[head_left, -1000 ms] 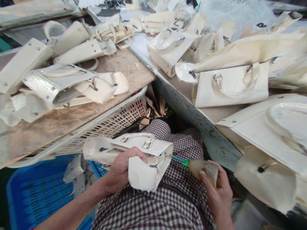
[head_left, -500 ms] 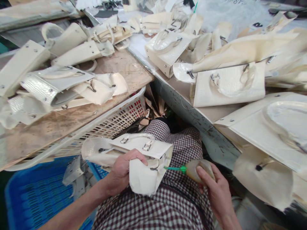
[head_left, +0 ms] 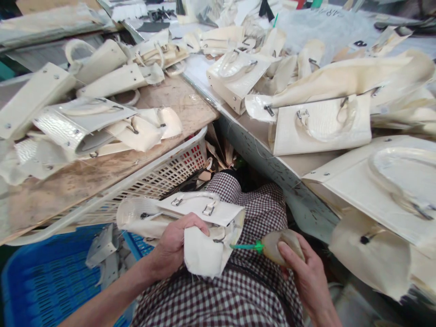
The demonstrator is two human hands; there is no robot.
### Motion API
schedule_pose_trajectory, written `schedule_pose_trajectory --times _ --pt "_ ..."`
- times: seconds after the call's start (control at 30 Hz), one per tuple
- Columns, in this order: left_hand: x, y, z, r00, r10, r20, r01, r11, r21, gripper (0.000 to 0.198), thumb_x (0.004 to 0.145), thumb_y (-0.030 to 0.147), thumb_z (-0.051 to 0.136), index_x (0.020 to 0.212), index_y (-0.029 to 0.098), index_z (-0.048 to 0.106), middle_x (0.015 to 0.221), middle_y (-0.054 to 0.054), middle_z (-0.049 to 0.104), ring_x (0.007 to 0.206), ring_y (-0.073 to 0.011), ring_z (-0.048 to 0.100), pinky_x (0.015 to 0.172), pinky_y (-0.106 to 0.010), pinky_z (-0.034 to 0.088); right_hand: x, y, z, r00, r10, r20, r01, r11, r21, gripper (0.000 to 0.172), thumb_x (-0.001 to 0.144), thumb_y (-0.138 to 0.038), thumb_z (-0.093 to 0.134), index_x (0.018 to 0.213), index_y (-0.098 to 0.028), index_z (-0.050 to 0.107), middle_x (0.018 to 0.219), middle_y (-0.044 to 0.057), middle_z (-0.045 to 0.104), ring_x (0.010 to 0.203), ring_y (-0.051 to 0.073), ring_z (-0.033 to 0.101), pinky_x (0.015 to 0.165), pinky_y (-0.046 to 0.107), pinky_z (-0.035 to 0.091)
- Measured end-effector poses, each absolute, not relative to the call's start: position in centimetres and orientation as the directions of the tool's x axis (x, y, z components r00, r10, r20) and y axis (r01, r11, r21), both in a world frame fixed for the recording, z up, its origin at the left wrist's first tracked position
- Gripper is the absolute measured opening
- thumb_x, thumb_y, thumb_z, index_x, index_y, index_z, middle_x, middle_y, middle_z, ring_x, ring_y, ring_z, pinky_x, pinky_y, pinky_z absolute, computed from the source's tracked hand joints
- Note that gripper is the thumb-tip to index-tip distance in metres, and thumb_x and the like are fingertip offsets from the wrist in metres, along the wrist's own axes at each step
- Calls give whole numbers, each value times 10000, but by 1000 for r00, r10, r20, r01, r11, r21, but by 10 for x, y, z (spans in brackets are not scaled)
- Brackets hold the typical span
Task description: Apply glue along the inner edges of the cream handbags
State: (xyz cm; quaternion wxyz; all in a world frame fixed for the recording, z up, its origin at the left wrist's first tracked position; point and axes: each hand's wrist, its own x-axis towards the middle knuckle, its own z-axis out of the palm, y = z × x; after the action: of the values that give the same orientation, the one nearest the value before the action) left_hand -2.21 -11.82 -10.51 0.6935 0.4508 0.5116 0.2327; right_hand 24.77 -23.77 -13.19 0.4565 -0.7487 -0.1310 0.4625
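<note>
Head view: my left hand (head_left: pixel 172 247) grips one cream bag (head_left: pixel 190 222) over my lap, fingers clamped on its lining. My right hand (head_left: pixel 306 277) squeezes one glue bottle (head_left: pixel 277 245), its green nozzle (head_left: pixel 245 246) touching the bag's edge.

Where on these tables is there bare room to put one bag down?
Bare wood on the left bench, between the bag pile and the white basket. The blue crate is mostly bare. The right table is crowded with bags.
</note>
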Motion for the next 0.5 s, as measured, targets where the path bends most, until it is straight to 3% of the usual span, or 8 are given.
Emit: schedule_pose_trajectory --times 0.13,0.23,0.33,0.5 --pt "-20 -117 -104 359 768 -531 126 524 842 116 721 317 725 704 203 741 756 -38 650 629 -145 538 523 -214 401 258 -241 -150 622 596 -507 -110 -575 -811 708 630 -608 831 1152 -168 643 933 70 703 679 216 602 488 282 507" --pt "-23 -117 -107 358 746 -561 123 558 821 120 737 313 705 734 196 728 768 -37 650 608 -142 525 512 -221 389 261 -247 -167 675 605 -421 -31 -548 -836 722 637 -607 826 1185 -181 629 1072 95 698 871 279 660 678 336 562" --pt "-27 -116 -108 377 740 -557 106 563 820 121 758 306 684 792 194 715 784 -38 656 620 -149 536 524 -224 396 257 -253 -179 689 652 -318 32 -466 -884 669 680 -583 806 1187 -189 618 1147 101 670 994 297 652 845 382 544" --pt "-24 -109 -100 402 776 -487 115 485 867 164 762 333 667 801 176 695 772 -40 646 638 -155 529 536 -225 397 252 -251 -188 718 672 -185 100 -362 -927 611 733 -558 773 1192 -200 588 1180 106 640 1022 288 630 912 411 507"
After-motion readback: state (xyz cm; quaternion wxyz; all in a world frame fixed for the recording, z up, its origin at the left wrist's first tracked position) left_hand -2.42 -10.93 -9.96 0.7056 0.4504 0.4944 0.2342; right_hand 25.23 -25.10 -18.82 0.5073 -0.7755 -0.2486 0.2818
